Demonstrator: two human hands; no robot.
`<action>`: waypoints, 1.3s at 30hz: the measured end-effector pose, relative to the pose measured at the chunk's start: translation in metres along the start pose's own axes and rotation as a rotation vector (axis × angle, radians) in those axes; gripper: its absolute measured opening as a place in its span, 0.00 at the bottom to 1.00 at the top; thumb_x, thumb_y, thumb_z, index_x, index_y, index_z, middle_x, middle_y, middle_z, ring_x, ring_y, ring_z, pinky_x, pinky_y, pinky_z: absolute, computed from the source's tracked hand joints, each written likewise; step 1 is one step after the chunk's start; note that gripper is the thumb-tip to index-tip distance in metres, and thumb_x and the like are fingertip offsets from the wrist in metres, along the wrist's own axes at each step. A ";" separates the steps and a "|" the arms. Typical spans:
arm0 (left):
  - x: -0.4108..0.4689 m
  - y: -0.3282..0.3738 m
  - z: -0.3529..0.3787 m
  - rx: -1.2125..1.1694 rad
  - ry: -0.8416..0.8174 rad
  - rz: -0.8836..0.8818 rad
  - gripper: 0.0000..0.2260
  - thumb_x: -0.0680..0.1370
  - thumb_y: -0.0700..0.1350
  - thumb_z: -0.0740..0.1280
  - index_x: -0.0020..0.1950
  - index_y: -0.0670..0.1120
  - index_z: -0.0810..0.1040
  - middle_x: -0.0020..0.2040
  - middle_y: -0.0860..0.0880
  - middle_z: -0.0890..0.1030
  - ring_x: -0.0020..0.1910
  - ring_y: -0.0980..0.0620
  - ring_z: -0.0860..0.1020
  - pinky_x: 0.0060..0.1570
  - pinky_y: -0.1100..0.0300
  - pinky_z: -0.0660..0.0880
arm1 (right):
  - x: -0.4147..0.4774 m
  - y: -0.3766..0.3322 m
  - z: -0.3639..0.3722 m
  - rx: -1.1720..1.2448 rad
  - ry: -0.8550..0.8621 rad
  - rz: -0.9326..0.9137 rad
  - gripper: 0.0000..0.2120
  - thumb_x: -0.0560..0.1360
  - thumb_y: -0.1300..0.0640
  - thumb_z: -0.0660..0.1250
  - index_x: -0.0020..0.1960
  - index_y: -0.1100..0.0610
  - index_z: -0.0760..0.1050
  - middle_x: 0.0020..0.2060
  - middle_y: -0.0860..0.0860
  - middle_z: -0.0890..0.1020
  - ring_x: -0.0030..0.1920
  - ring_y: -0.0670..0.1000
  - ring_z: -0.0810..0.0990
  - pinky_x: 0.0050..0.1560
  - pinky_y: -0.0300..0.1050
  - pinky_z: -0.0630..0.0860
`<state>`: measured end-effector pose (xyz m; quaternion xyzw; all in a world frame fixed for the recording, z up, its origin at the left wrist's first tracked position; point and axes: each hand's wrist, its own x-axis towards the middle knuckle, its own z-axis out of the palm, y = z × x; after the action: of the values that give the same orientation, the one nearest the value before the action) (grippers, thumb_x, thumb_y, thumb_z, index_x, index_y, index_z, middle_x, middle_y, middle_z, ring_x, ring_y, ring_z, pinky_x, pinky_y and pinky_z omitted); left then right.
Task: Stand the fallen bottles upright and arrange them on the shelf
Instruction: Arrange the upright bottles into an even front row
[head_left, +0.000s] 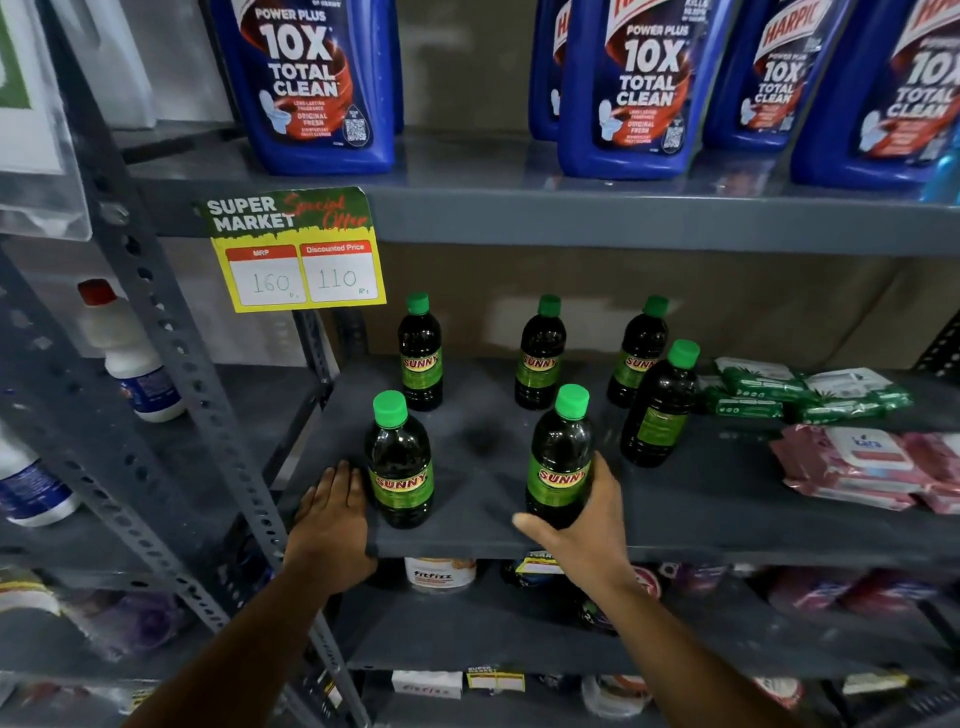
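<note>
Several dark bottles with green caps and green "SUNNY" labels stand upright on the grey shelf (483, 540). Three stand in a back row: left (420, 353), middle (540, 353), right (636, 353). Another bottle (658, 405) stands a little in front of the back right one. My right hand (587, 525) is wrapped around the lower part of the front middle bottle (560, 457), which stands upright near the shelf's front edge. My left hand (332, 514) lies flat on the shelf, fingers beside the front left bottle (399, 462), holding nothing.
Green wipe packs (800, 389) and pink wipe packs (872, 467) lie on the shelf's right part. Blue toilet-cleaner bottles (317, 83) fill the shelf above, with a yellow price tag (298, 260) hanging from its edge. A perforated metal upright (171, 364) stands left, white bottles (130, 358) beyond it.
</note>
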<state>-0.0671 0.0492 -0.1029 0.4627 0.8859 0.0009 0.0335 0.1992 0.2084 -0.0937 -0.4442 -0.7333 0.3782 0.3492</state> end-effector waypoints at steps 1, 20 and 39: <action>0.000 0.000 0.000 -0.002 0.000 0.004 0.53 0.69 0.57 0.71 0.78 0.42 0.38 0.80 0.42 0.42 0.79 0.44 0.42 0.78 0.48 0.44 | -0.003 0.003 -0.005 0.034 0.066 -0.025 0.53 0.60 0.38 0.78 0.76 0.58 0.59 0.69 0.54 0.69 0.68 0.52 0.70 0.68 0.53 0.70; 0.001 -0.002 0.005 -0.020 0.021 0.016 0.53 0.69 0.58 0.71 0.78 0.42 0.37 0.80 0.42 0.41 0.78 0.43 0.41 0.76 0.47 0.42 | 0.112 0.025 -0.064 -0.159 0.485 0.149 0.45 0.61 0.54 0.82 0.71 0.66 0.64 0.64 0.66 0.73 0.66 0.68 0.71 0.64 0.63 0.70; 0.003 -0.002 0.007 -0.014 0.060 0.012 0.52 0.67 0.56 0.71 0.78 0.42 0.41 0.80 0.42 0.45 0.79 0.44 0.43 0.76 0.48 0.45 | 0.119 0.047 -0.074 0.040 0.314 0.177 0.43 0.61 0.57 0.78 0.72 0.58 0.62 0.56 0.56 0.79 0.45 0.44 0.82 0.36 0.28 0.76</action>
<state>-0.0703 0.0500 -0.1106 0.4674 0.8837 0.0210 0.0103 0.2373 0.3510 -0.0785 -0.5536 -0.6203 0.3480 0.4333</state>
